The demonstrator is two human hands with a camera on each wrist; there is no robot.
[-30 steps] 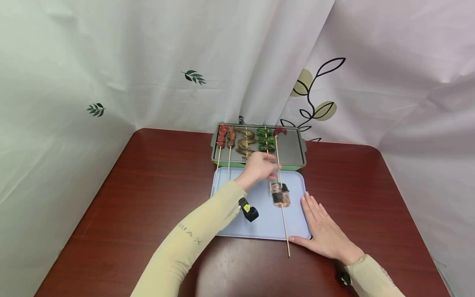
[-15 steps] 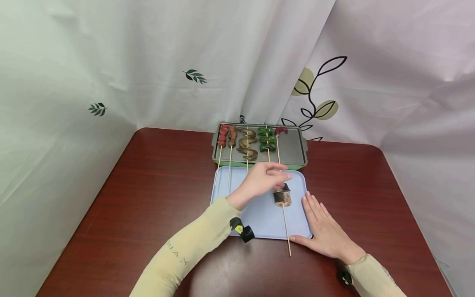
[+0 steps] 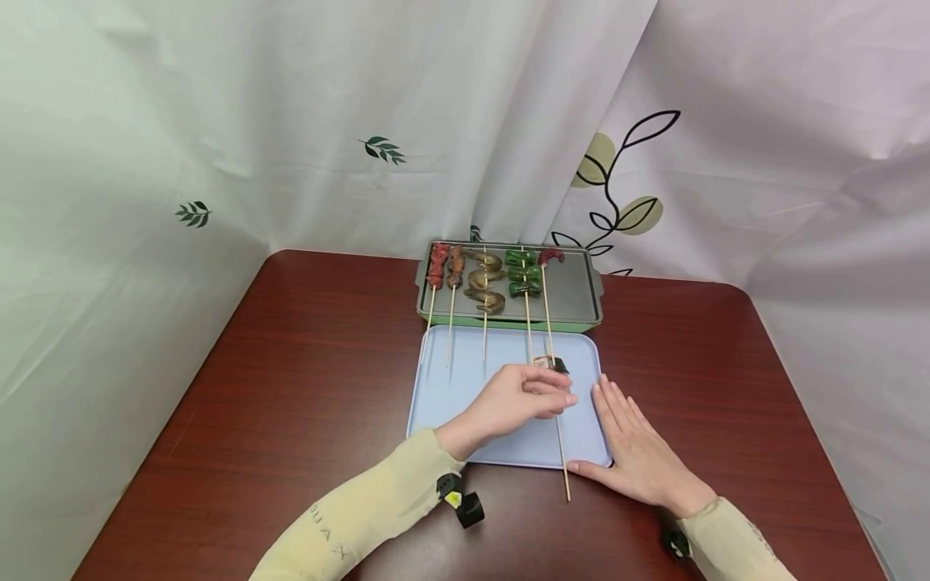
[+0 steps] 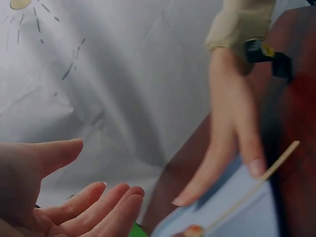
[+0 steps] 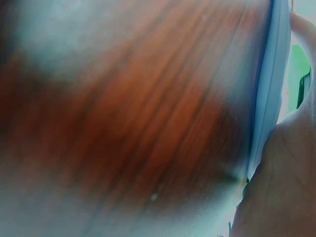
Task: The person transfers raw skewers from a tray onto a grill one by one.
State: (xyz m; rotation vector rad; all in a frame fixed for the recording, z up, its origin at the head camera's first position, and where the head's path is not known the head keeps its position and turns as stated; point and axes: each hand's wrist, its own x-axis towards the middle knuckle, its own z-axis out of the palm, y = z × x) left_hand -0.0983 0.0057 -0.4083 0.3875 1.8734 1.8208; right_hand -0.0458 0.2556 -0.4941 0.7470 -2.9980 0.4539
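Observation:
In the head view my left hand (image 3: 512,403) is over a skewer of dark-skinned, pale chunks (image 3: 546,363) on the blue tray (image 3: 450,403), hiding most of the chunks. The left wrist view shows the left hand (image 4: 94,207) with thumb and fingers apart and nothing between them. Past the tray's front edge sticks the skewer's bare stick (image 4: 252,192). My right hand (image 3: 643,452) lies with extended fingers along the tray's right edge, thumb at the near corner. The right wrist view catches only part of that hand (image 5: 281,182) beside the tray's rim (image 5: 269,98).
Behind the tray stands a grey grill pan (image 3: 574,290) on a green base. It bears red meat (image 3: 438,266), brown meat (image 3: 455,266), shrimp (image 3: 485,278), green pepper (image 3: 523,273) and dark red tentacle (image 3: 550,256) skewers. Several sticks overhang the tray. White curtains (image 3: 327,121) surround the dark red table (image 3: 305,347).
My left hand has come back from near the pan's front edge toward me, down over the chunk skewer. My right hand has stayed on the tray's edge, and the skewers lie as before.

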